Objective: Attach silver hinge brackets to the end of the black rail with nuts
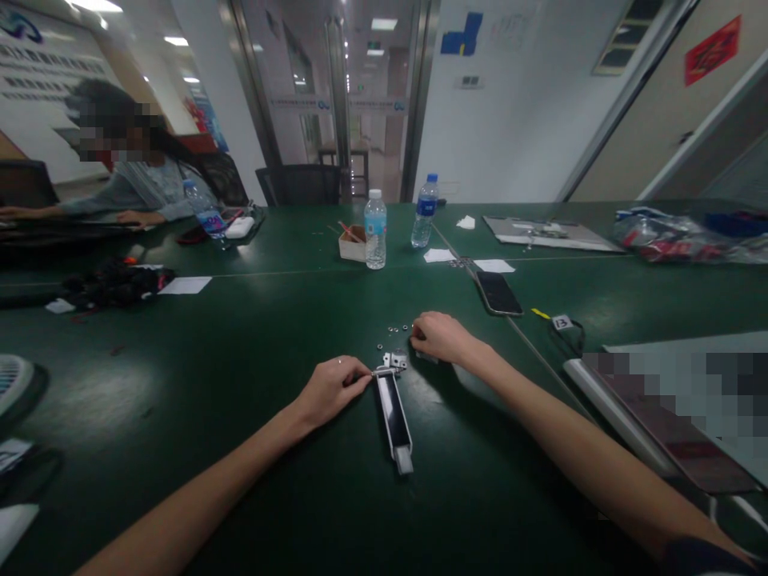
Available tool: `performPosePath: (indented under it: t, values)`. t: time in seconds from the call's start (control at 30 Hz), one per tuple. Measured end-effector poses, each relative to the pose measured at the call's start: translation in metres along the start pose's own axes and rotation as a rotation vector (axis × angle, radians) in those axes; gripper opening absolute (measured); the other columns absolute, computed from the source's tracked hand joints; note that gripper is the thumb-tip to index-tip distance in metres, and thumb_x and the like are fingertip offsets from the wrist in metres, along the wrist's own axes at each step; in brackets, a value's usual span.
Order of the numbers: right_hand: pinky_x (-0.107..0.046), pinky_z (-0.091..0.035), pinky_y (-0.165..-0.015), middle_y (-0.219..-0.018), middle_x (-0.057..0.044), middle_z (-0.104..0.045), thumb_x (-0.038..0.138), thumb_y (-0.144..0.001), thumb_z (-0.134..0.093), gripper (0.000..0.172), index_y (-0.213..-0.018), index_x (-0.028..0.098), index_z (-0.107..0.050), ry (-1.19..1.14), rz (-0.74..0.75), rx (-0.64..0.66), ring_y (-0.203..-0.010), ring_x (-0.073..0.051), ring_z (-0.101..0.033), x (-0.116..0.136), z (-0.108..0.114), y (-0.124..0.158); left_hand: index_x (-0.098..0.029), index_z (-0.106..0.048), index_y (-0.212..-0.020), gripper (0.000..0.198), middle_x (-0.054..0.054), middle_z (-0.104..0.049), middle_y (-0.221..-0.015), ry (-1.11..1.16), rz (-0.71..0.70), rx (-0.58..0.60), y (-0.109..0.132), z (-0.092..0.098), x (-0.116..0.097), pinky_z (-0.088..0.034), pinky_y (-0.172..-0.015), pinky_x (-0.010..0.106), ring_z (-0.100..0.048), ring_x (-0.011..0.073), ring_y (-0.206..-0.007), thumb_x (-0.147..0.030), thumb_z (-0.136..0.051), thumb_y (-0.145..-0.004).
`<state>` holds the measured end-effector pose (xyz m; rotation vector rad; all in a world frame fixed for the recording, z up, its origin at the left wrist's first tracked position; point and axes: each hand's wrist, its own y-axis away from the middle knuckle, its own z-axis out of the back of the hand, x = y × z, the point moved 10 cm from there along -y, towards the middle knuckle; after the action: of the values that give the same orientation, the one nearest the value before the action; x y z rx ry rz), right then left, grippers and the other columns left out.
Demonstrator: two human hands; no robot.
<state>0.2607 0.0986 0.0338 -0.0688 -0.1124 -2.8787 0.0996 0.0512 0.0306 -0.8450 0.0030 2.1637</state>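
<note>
A long narrow metal piece with a white frame and a dark middle lies on the green table. Across its far end runs a thin metal rod, and the closed fingertips of my left hand pinch its left end. Small silver brackets sit just beyond that end. My right hand is closed, fingertips down at the table beside several small nuts; what it holds, if anything, is hidden. Under its palm a small grey piece partly shows.
Water bottles and a small box stand further back. A phone lies beyond my right hand, with a laptop at the right edge. Another person sits at the far left. Plastic bags lie at the back right.
</note>
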Motion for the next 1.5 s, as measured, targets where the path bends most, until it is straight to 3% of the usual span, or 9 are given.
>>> performPosePath:
  t: [0.23,0.4,0.53,0.63,1.1,1.33,1.5]
  values:
    - [-0.029,-0.044,-0.075,-0.093,-0.013,-0.067,0.021,-0.087,-0.050,0.020,-0.084,0.013,-0.068,-0.002,0.018,-0.074,-0.090,-0.023,-0.061,0.011,0.010,0.005,-0.017,-0.065,-0.098,0.014,0.002,-0.065,-0.087,0.001,0.015,0.007,-0.001,0.000,0.002,-0.048,-0.067,0.027,-0.058,0.0142,-0.073,-0.023,-0.055,-0.091]
    - [-0.027,-0.042,-0.073,-0.086,-0.007,-0.066,0.018,-0.086,-0.052,0.016,-0.083,0.014,-0.067,-0.279,0.159,-0.139,-0.081,-0.017,-0.058,0.049,0.026,0.021,-0.017,-0.062,-0.104,0.020,0.001,-0.063,-0.086,-0.024,0.014,-0.063,0.001,0.006,0.001,-0.048,-0.062,0.025,-0.056,0.0133,-0.069,-0.028,-0.060,-0.088]
    - [-0.025,-0.042,-0.069,-0.085,-0.006,-0.065,0.017,-0.087,-0.053,0.017,-0.085,0.012,-0.068,-0.444,0.244,-0.101,-0.076,-0.014,-0.057,0.083,0.031,0.034,-0.017,-0.059,-0.107,0.021,0.002,-0.061,-0.090,-0.055,-0.088,-0.148,0.005,0.013,-0.008,-0.049,-0.062,0.025,-0.056,0.0131,-0.071,-0.027,-0.060,-0.089]
    - [-0.024,-0.040,-0.065,-0.081,-0.006,-0.065,0.018,-0.088,-0.053,0.017,-0.085,0.012,-0.069,-0.488,0.258,-0.074,-0.072,-0.012,-0.056,0.094,0.029,0.037,-0.016,-0.060,-0.101,0.013,0.003,-0.061,-0.089,-0.059,-0.159,-0.182,0.008,0.016,-0.015,-0.049,-0.062,0.024,-0.056,0.0124,-0.071,-0.024,-0.057,-0.091]
    - [-0.024,-0.040,-0.062,-0.082,-0.006,-0.065,0.020,-0.090,-0.053,0.018,-0.086,0.012,-0.069,-0.507,0.212,-0.064,-0.069,-0.012,-0.055,0.094,0.022,0.037,-0.014,-0.063,-0.097,0.010,0.005,-0.063,-0.089,-0.107,-0.189,-0.190,0.010,0.018,-0.020,-0.050,-0.062,0.024,-0.058,0.0133,-0.073,-0.018,-0.057,-0.089]
    - [-0.028,-0.043,-0.071,-0.088,-0.007,-0.066,0.021,-0.089,-0.056,0.014,-0.087,0.014,-0.068,-0.357,0.264,-0.057,-0.083,-0.017,-0.059,0.082,0.030,0.036,-0.015,-0.066,-0.098,0.016,0.003,-0.063,-0.086,-0.097,-0.044,-0.126,0.003,0.015,-0.007,-0.049,-0.060,0.024,-0.056,0.0125,-0.069,-0.019,-0.058,-0.084]
    - [-0.031,-0.045,-0.070,-0.090,-0.010,-0.067,0.017,-0.086,-0.058,0.014,-0.091,0.012,-0.070,-0.185,0.204,0.073,-0.086,-0.021,-0.060,0.065,0.030,0.040,-0.014,-0.067,-0.092,0.014,0.000,-0.061,-0.073,-0.028,0.035,-0.071,-0.002,0.014,0.000,-0.046,-0.057,0.023,-0.055,0.0117,-0.062,-0.019,-0.060,-0.081]
